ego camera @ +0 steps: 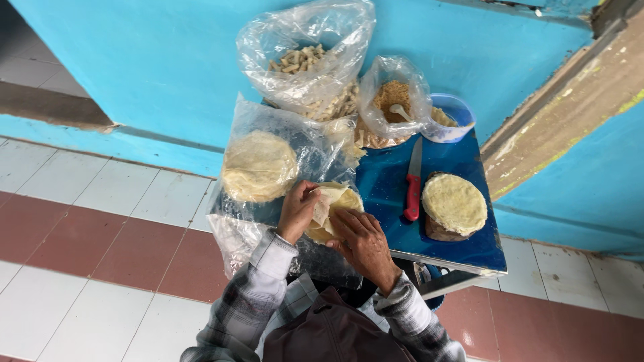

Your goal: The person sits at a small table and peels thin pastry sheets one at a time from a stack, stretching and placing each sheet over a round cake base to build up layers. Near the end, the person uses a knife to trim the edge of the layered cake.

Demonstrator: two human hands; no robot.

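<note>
A thin pale yellow dough sheet (339, 201) lies on clear plastic at the near edge of a small blue table (456, 249). My left hand (298, 209) pinches its left edge and lifts a flap up. My right hand (362, 240) presses flat on its lower right part. To the left, a round stack of the same sheets (259, 165) rests on the clear plastic (315, 154).
A red-handled knife (412, 184) lies on the table beside another round stack (455, 204) on a dark base. At the back stand a bag of pale cut strips (305, 64), a bag of brown filling with a spoon (392, 100) and a white tub (451, 119). Blue wall behind, tiled floor below.
</note>
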